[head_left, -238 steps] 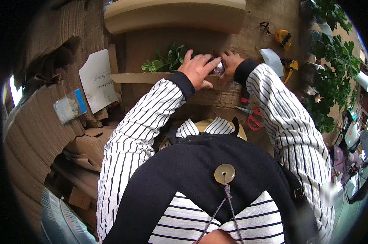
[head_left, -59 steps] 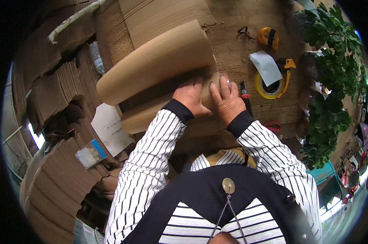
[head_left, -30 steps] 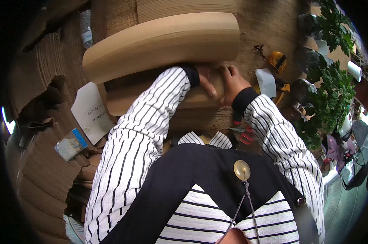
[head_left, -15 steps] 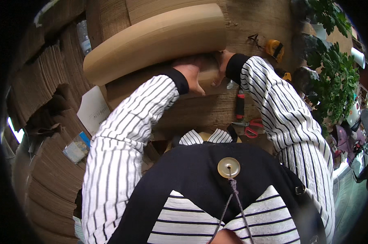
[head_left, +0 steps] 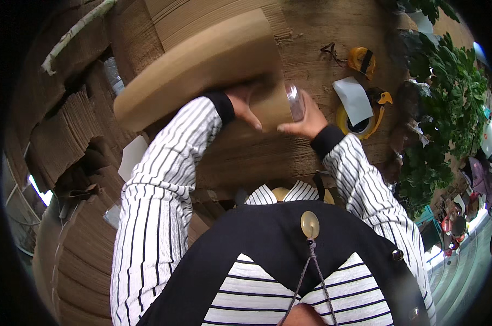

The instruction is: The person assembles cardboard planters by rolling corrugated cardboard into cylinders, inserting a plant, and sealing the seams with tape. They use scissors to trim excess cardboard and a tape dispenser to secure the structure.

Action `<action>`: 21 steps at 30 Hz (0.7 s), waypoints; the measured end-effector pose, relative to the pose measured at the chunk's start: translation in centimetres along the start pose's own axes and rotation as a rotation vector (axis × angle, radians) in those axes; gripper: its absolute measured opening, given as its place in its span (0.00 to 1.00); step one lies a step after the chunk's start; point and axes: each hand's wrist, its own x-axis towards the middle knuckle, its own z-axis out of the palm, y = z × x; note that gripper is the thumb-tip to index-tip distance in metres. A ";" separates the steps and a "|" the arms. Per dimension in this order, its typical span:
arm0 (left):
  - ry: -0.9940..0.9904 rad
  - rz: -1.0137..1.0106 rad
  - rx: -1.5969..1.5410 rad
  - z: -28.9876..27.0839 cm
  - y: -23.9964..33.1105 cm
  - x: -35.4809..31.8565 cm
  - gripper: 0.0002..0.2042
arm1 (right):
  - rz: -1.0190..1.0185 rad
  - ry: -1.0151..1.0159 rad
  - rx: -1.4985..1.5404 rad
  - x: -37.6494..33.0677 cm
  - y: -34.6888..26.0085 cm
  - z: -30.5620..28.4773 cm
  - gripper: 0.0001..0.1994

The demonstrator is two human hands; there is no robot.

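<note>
A large brown cardboard sheet (head_left: 191, 57) curls over in front of me, its lower part bent into a rounded roll. My left hand (head_left: 243, 106) grips this curled cardboard, thumb showing on the near side and the other fingers partly hidden under the fold. At the roll's right end sits a clear, shiny rounded object (head_left: 295, 103); its kind is hard to make out. My right hand (head_left: 308, 119) is curved round it, with the thumb reaching toward the cardboard's edge.
On the wooden table (head_left: 306, 24) to the right lie a yellow tape measure (head_left: 361, 61), a yellow tape roll (head_left: 342, 120) under a pale paper piece (head_left: 353, 100), and a yellow-and-black cutter (head_left: 381, 108). Leafy plants (head_left: 447, 103) line the right side. Stacked cardboard (head_left: 77, 125) fills the left.
The cardboard has tilted, its right end swinging toward me. My right hand has shifted right and nearer, now around the clear object. The head view has turned; the red-handled tools are out of sight.
</note>
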 end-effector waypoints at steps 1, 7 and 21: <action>0.008 0.027 0.029 1.0 0.8 -0.1 0.61 | 0.034 -0.041 0.030 -1.4 0.3 0.0 0.53; -0.018 0.101 0.058 5.8 2.0 -1.5 0.64 | 0.171 0.046 -0.402 -8.2 0.6 1.8 0.56; -0.072 0.056 0.043 7.1 0.4 0.8 0.53 | 0.015 -0.303 -1.068 -3.7 -4.8 2.7 0.52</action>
